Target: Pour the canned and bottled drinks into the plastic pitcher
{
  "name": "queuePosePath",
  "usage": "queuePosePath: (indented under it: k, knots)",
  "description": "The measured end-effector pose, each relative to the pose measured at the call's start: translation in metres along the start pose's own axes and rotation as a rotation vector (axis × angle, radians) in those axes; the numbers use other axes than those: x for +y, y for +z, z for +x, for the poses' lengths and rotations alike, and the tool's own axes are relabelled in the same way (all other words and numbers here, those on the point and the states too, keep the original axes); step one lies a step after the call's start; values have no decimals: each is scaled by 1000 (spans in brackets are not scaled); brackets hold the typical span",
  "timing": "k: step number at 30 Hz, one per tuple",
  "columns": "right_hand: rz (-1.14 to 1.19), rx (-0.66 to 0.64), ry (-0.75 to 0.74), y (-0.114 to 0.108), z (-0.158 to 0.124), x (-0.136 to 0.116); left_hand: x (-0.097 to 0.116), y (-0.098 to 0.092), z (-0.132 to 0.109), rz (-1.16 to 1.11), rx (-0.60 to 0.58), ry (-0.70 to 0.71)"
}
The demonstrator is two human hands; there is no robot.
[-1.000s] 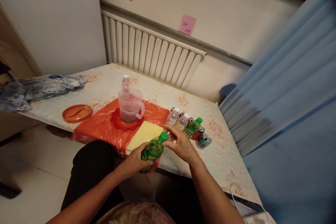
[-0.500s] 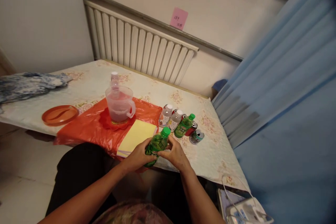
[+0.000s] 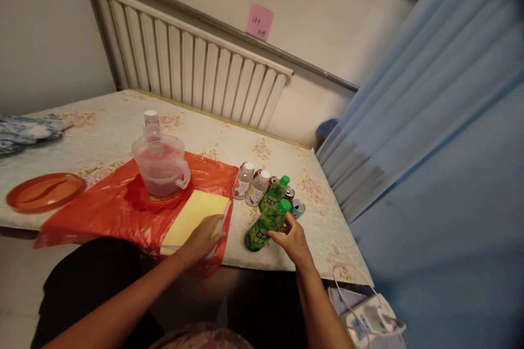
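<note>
My right hand (image 3: 293,241) grips a green plastic drink bottle (image 3: 265,226) near its neck, thumb in front. This bottle has a green cap and leans to the right, low over the table's front part. My left hand (image 3: 204,237) is off the bottle, with thumb and fingers apart, over the right edge of a yellow paper pad (image 3: 195,215). Whether it touches the pad I cannot tell. Just behind the held bottle stands a second green bottle (image 3: 275,190), beside two clear white-capped bottles (image 3: 242,182) and several partly hidden cans (image 3: 298,208).
A clear plastic jug (image 3: 158,172) stands on a red scalloped dish (image 3: 135,193), over a red plastic sheet (image 3: 94,212). An orange lid (image 3: 45,192) lies at the left. A power strip (image 3: 370,319) with cables sits below the table's right corner. A blue curtain (image 3: 429,174) hangs at the right.
My left hand has let go of the green bottle and moved left over the pad. My right hand has carried the bottle right, beside the other bottles. The view has shifted right.
</note>
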State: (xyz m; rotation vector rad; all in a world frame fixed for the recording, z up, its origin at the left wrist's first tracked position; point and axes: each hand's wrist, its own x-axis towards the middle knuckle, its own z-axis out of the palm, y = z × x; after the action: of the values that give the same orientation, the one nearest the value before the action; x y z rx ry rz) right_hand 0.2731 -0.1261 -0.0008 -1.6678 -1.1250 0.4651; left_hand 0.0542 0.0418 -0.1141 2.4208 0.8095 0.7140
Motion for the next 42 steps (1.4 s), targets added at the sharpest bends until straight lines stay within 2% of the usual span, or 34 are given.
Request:
queuePosePath:
  k: [3,5,9,14,20,23,27,33,42]
  knots:
    - [-45,111,28,-19,8,17,-31,-4,4,118,77,-42]
    - [-97,188,43,-29,14,29,-42,-11,7,163,104,-61]
    - [-163,283,39,-42,29,51,-47,-18,10,227,130,-68]
    - [-185,322,45,-44,42,77,-50,-14,10,367,138,-48]
    - [-149,362,69,-37,45,94,-52,-14,9,498,126,-10]
    - [-121,445,85,-30,38,103,-54,-13,9,513,129,-5]
    - [-172,567,204,-9,21,126,-57,-11,8,513,128,-3]
    - [-247,566,245,21,10,155,-56,-12,8,513,125,-10]
    - [-282,602,207,30,9,168,-55,-14,8,423,140,-24]
